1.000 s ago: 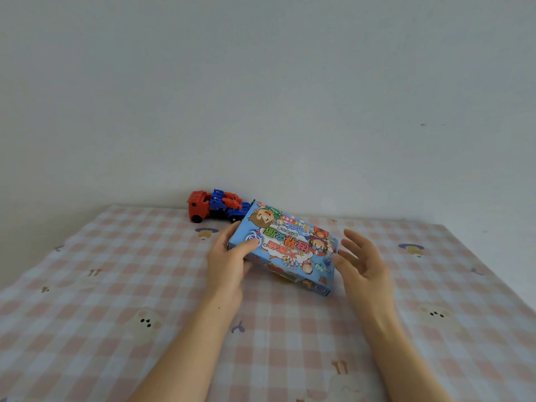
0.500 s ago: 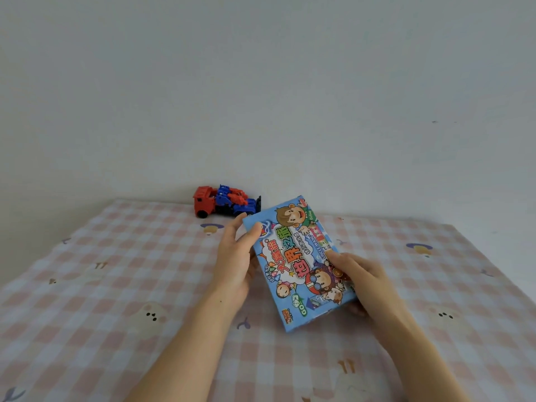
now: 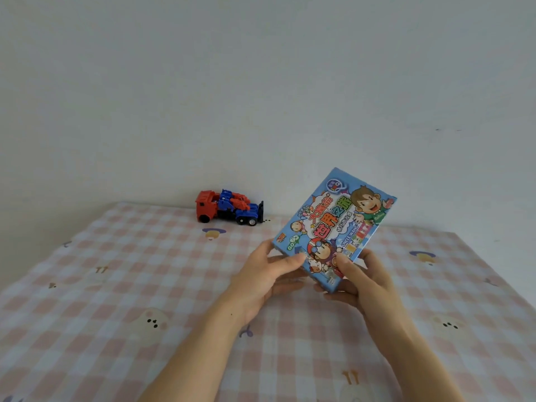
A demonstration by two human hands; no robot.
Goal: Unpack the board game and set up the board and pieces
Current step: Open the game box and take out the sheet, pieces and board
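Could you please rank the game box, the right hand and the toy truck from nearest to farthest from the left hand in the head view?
1. game box: gripped by the left hand itself, at the box's lower left corner.
2. right hand: just to the right, holding the box's lower end.
3. toy truck: farthest, up at the far edge of the checked cloth.
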